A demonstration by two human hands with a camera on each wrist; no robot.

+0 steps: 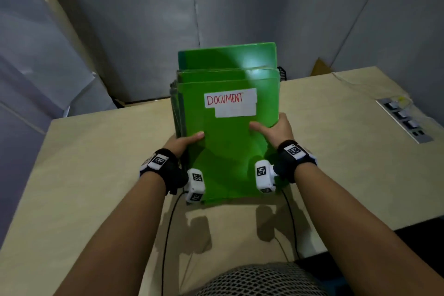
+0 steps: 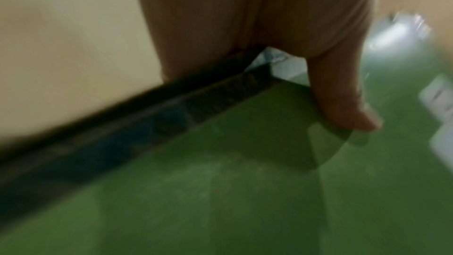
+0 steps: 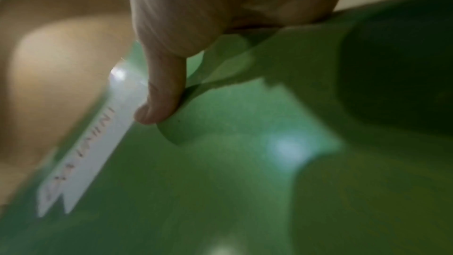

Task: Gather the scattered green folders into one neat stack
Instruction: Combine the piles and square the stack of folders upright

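Several green folders [image 1: 230,146] are bunched together, raised at the far end with their near edge low by the beige table [image 1: 96,175]. The front one carries a white label [image 1: 230,102] reading DOCUMENT in red. My left hand [image 1: 186,140] grips the bundle's left edge, thumb on the front cover [image 2: 220,181], fingers hidden behind. My right hand [image 1: 274,131] grips the right edge, thumb on the cover [image 3: 245,162] just below the label [image 3: 85,152]. The folders' far edges are uneven; one rear folder [image 1: 228,55] sticks out beyond the rest.
A socket strip [image 1: 406,120] is set into the table at the right. Grey partition walls [image 1: 240,7] stand behind the table. Black cables [image 1: 168,235] run from my wrists toward my body. A brown cardboard corner [image 1: 320,67] shows beyond the far edge.
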